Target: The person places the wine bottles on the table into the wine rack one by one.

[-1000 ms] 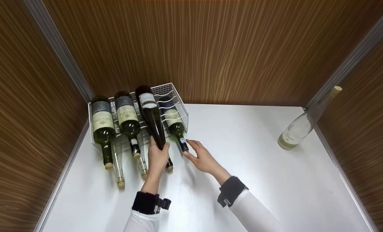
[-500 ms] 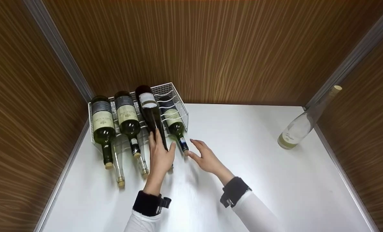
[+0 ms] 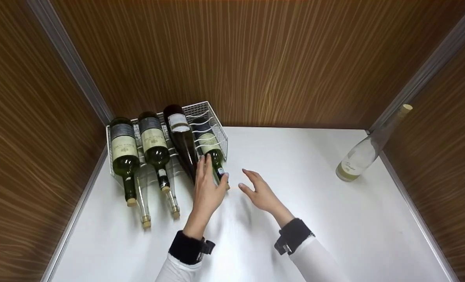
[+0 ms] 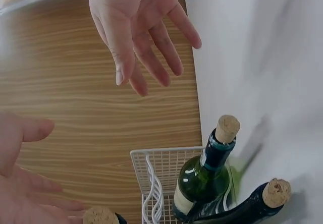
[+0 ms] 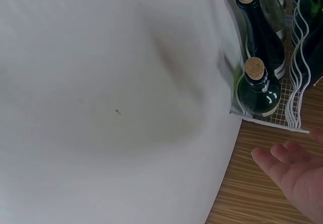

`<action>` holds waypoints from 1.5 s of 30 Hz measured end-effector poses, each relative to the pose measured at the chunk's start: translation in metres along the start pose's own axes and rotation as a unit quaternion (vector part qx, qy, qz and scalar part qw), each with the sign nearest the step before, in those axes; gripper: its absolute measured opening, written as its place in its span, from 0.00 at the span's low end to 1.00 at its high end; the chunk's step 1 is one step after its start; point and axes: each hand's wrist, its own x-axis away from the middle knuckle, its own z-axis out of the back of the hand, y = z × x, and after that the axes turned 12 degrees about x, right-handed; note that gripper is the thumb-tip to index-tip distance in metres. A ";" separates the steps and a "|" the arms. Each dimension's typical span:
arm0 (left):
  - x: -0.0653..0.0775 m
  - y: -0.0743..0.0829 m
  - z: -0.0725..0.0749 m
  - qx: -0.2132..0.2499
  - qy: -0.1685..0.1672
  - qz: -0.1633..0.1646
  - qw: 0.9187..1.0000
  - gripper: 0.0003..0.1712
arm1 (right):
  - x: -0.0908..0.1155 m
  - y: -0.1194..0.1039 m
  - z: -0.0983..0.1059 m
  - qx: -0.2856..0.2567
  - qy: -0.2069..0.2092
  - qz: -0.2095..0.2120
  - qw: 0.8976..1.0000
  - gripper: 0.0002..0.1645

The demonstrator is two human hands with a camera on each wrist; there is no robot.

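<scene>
A white wire rack (image 3: 221,125) holds several corked bottles lying with necks forward. My left hand (image 3: 209,192), fingers spread, is over the neck of the dark brown bottle (image 3: 181,137) on the upper tier, hiding its end; contact cannot be told. Right of it, the lower green bottle (image 3: 209,143) shows its cream label, its neck partly hidden. My right hand (image 3: 262,194) hovers over the white table with nothing in it. In the left wrist view the right hand (image 4: 151,32) is empty, and the left hand (image 4: 30,183) is near a cork (image 4: 100,216).
Two more green bottles (image 3: 125,147) lie at the rack's left, with two clear bottle necks (image 3: 144,201) jutting out below. A clear corked bottle (image 3: 357,160) stands upright at the far right. Wood-grain panels (image 3: 287,62) enclose the white table (image 3: 295,156).
My left hand has let go of the dark brown bottle, straightened its fingers and moved right. My right hand has drawn away from the lower green bottle's neck, also to the right.
</scene>
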 end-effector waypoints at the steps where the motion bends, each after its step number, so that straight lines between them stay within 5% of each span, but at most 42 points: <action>1: 0.001 0.001 -0.002 -0.001 -0.006 0.001 1.000 0.43 | 0.001 0.002 0.001 -0.003 0.002 -0.005 1.000 0.37; 11: 0.005 0.002 -0.022 0.026 -0.062 0.028 0.997 0.43 | 0.015 0.031 0.015 -0.021 0.013 -0.076 0.997 0.38; 22: 0.010 -0.005 -0.044 0.076 -0.130 0.100 0.984 0.44 | 0.031 0.063 0.037 -0.025 0.024 -0.123 0.992 0.46; 45: 0.026 -0.014 -0.080 0.103 -0.205 0.138 0.964 0.45 | 0.060 0.117 0.096 -0.033 0.088 -0.205 0.974 0.49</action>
